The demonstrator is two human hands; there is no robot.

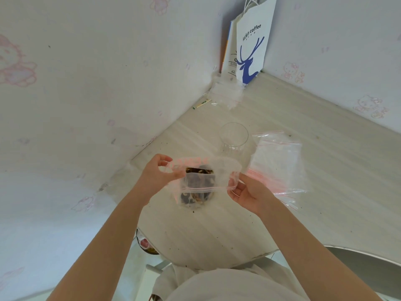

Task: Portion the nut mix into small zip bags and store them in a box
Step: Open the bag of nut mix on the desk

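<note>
- The zip bag (206,177) is in the air above the table (217,231), in front of the person and nearer to them than the glass jar (234,135). Its mouth is pulled open, and dark nut mix (198,170) shows through the opening and through the plastic below; I cannot tell if these nuts are inside the bag or lie under it.
- The left hand (157,177) pinches the left rim of the bag between thumb and fingers. The right hand (247,192) pinches the right rim near the red seal line. Both hands are closed on the bag, and nothing else supports it.
- Risk, in my judgement: the thin plastic may slip from one pinch. Then the mouth would fall to that side and nuts could drop on the table, where crumbs already lie.
- Risk: if the rims are pulled too wide, the bag becomes flat and shallow and the portion may spill over the edge.
- Risk: crumbs in the seal track could stop the zip from closing fully.
- To the right of the bag, a pile of empty bags (280,161) lies flat, close to the right hand; an elbow or wrist could sweep them away.
- The jar stands just behind the bag and could be knocked by a forward move.
- Far behind the jar a paper bag (251,40) leans in the corner. I see no box.
</note>
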